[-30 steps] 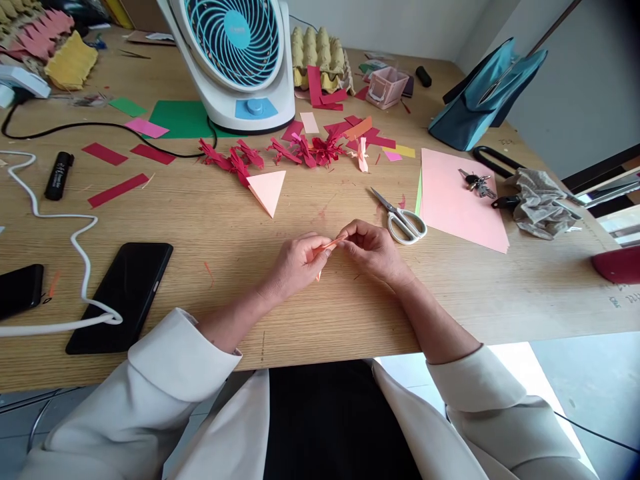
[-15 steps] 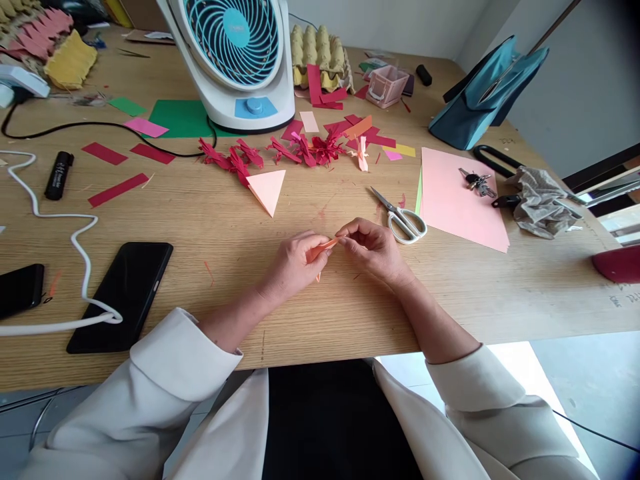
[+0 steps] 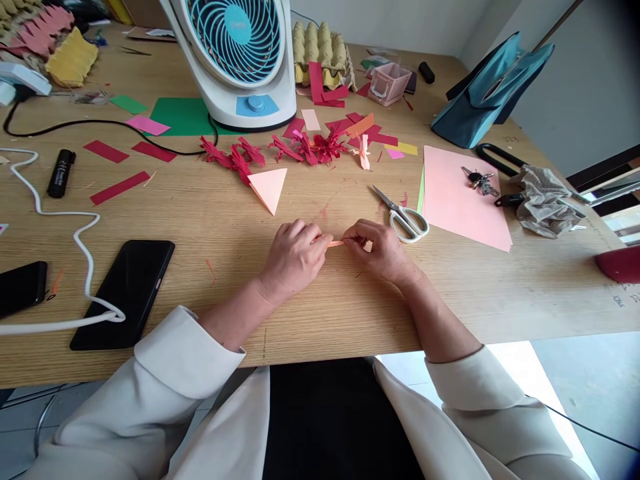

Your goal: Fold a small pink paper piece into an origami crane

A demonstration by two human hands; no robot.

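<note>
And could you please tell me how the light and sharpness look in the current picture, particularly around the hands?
Head view: a pale sheen on the right part of the desk, and a nearly white patch on the floor; head view: scissors clear, but the orange paper between left hand and right hand too small for detail.

Pale lettering (image 3: 59, 177) is running along the black marker (image 3: 63, 163) toward the left edge of the desk (image 3: 200, 220), a small mark is sitting on the fan's blue hub (image 3: 238, 25), and faint handwriting (image 3: 619, 301) is showing toward the right edge, none being legible.
</note>
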